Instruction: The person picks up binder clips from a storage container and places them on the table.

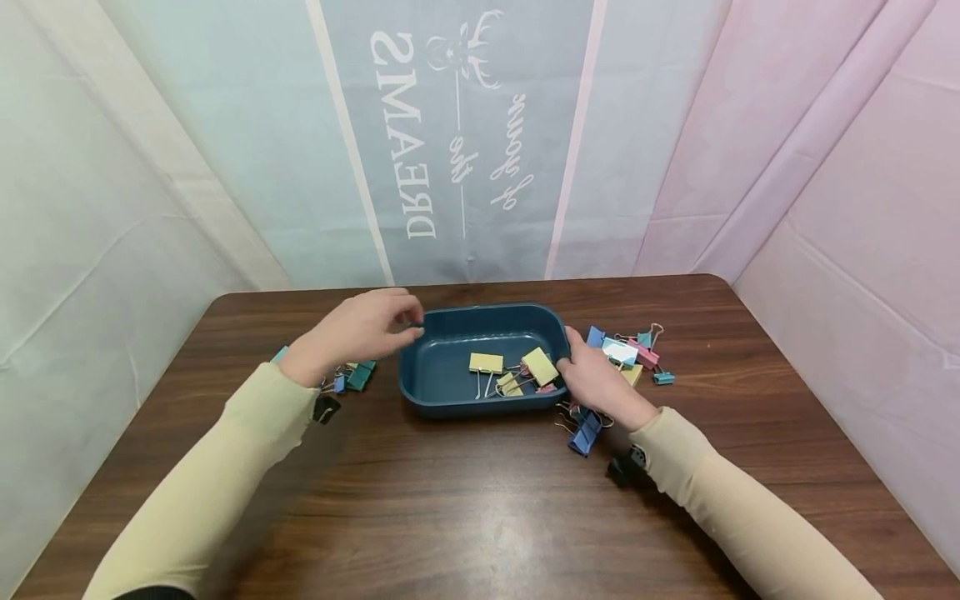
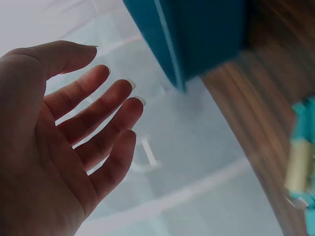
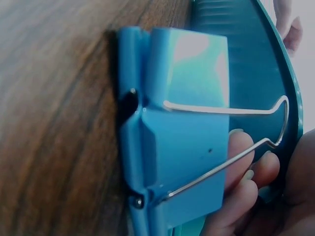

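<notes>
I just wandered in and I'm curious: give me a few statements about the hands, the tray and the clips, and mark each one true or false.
1. The right hand grips one end of the tray. True.
2. The left hand is holding a clip. False: its fingers are loosely bent and hold nothing.
3. There are yellow clips inside the tray. True.
4. Every clip is in the tray. False: some, such as a blue clip, lie outside it on the table.
5. The tray is bright red. False: it is dark blue.

Smooth plastic bin, glossy clip, wood-grain table
</notes>
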Tool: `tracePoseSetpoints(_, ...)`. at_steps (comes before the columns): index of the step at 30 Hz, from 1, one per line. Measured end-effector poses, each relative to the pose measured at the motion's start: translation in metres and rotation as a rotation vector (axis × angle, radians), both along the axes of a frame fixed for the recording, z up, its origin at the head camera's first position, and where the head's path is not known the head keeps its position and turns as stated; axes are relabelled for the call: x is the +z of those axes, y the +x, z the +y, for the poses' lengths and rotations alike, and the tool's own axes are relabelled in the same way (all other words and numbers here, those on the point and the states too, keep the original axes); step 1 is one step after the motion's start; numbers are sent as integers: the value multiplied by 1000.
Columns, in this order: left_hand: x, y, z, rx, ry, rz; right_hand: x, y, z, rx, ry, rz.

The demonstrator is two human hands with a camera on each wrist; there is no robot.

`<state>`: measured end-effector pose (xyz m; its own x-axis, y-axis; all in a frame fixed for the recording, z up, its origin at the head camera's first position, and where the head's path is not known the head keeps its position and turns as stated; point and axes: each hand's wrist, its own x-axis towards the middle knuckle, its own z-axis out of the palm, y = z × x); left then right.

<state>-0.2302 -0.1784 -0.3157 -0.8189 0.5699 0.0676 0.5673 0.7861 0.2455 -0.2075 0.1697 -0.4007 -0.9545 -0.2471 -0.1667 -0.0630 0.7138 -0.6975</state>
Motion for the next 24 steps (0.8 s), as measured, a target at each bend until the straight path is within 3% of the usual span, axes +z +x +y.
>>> tracePoseSetpoints(8,7,-19,58,-144,-117,-48,1,1,1,3,-20,-4)
tracePoseSetpoints(14,-1,-33,86,-234,-174,-56,1,1,2,-7,-32,-2)
tracePoseSetpoints(24,-13,-47,108,-236,-154,-117,2,2,0,-10,-34,-4)
